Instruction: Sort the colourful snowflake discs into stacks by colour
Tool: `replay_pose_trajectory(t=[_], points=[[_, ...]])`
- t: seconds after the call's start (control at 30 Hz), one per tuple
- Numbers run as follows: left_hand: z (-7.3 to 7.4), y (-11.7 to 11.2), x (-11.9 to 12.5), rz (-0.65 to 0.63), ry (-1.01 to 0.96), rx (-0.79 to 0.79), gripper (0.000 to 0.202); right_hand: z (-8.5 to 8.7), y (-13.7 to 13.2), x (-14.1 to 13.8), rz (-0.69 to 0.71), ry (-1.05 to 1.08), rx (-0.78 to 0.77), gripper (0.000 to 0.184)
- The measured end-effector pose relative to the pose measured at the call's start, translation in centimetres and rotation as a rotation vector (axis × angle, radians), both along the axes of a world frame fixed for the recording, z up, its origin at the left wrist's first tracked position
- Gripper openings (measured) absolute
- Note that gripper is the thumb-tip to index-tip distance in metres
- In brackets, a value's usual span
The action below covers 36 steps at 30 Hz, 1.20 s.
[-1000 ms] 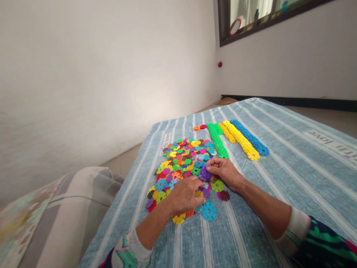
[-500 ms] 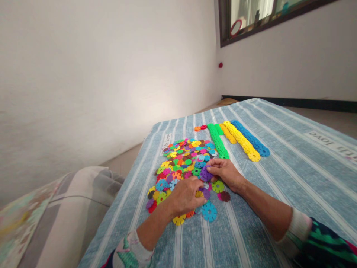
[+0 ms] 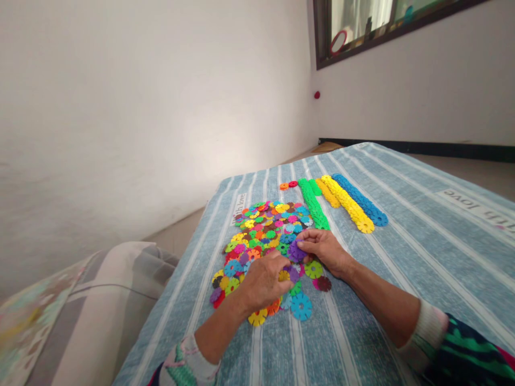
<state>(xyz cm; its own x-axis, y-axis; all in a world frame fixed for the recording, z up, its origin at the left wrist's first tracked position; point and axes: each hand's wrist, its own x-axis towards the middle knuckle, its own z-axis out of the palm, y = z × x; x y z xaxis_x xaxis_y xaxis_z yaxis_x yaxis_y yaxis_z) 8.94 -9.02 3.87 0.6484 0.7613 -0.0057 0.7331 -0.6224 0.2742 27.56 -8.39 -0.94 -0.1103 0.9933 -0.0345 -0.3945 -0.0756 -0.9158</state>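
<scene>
A heap of flat plastic snowflake discs (image 3: 263, 228) in many colours lies on a blue striped mattress (image 3: 402, 257). My right hand (image 3: 328, 251) pinches a small stack of purple discs (image 3: 296, 250) at the heap's near right edge. My left hand (image 3: 263, 281) rests knuckles-up on the near discs, with its fingertips closed on a purple disc (image 3: 293, 274) beside a yellow one (image 3: 284, 276). A large blue disc (image 3: 301, 306) lies just below my left hand.
Sorted rows of joined discs lie beyond the heap: green (image 3: 314, 203), orange-yellow (image 3: 328, 193), yellow (image 3: 349, 203), blue (image 3: 362, 199). Two small red-orange discs (image 3: 288, 185) sit at the far side. A white wall is on the left, a pillow (image 3: 92, 300) at lower left.
My left hand has shifted slightly up and right, its fingertips now on the purple disc. My right hand has kept its place with the purple stack.
</scene>
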Motion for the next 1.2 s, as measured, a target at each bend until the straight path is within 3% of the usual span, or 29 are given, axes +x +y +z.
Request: replay_pose_trajectory(t=[0.57,1.03,1.2], points=[[0.7,0.1,0.1,0.086,-0.123,-0.033,0.006,-0.1,0.0,0.1,0.013,-0.019,0.005,0.028],[1.7,0.9,-0.7,0.207,-0.224,-0.334,0.009,0.0,0.0,0.0,-0.010,-0.003,0.011,0.032],[1.6,1.2,-0.7,0.267,-0.309,-0.291,0.011,0.4,-0.4,0.0,0.002,0.033,0.019,0.033]])
